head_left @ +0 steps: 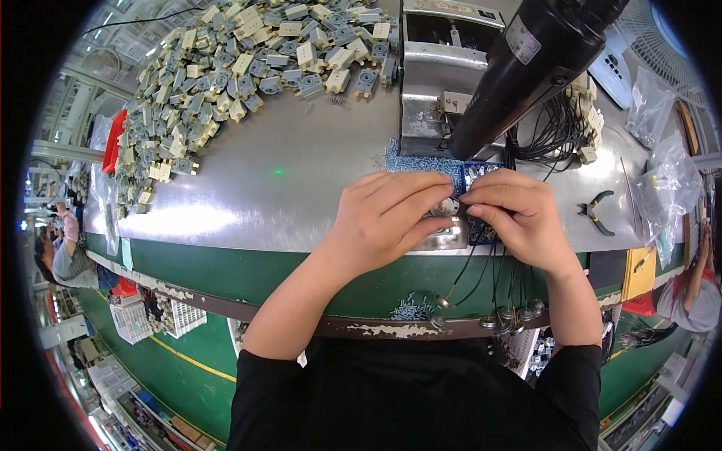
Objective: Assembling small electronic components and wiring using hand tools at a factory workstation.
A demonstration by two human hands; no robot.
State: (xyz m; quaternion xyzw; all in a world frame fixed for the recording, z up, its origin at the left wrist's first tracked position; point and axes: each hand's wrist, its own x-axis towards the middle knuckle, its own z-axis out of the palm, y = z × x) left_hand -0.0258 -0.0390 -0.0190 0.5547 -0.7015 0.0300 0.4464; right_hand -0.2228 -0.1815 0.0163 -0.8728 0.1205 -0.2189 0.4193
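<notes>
My left hand (392, 216) reaches in over the metal bench, its fingers closed around a small round whitish part (449, 207) at a metal block (448, 239). My right hand (519, 214) meets it from the other side, thumb and forefinger pinched together. Something thin and dark shows at those fingertips, too small to make out. Just beyond my fingers lies a heap of small bluish screws (421, 161), beside a blue-edged tray (481, 171) partly hidden by my right hand. Black cables with round metal ends (505, 322) hang over the bench's front edge below my right hand.
A large pile of grey and cream switch-like parts (271, 60) covers the back left. A thick black cylinder (526, 68) slants over a metal fixture (444, 90). Cutting pliers (598, 213) and clear plastic bags (671, 184) lie right. Loose screws (412, 310) sit on the front ledge.
</notes>
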